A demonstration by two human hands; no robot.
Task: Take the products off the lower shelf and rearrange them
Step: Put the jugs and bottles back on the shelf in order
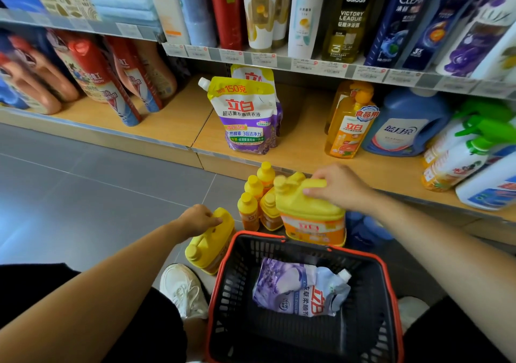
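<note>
My right hand (339, 185) grips the handle of a large yellow detergent jug (308, 214) that stands upright on the floor just in front of the lower shelf (301, 150). My left hand (196, 219) holds the handle of a second yellow jug (210, 244), tilted against the basket's left side. Several small yellow bottles (255, 200) stand on the floor between the jugs. On the shelf remain two purple-and-yellow refill pouches (244, 114), two orange dish-soap bottles (347, 128) and a blue detergent jug (405, 128).
A black basket with a red rim (391, 293) sits on the floor at my knees, holding a purple refill pouch (301, 287). Blue bottles (363, 228) stand behind the right jug. Green-capped spray bottles (469, 150) crowd the shelf's right end. My white shoe (183, 290) is left of the basket.
</note>
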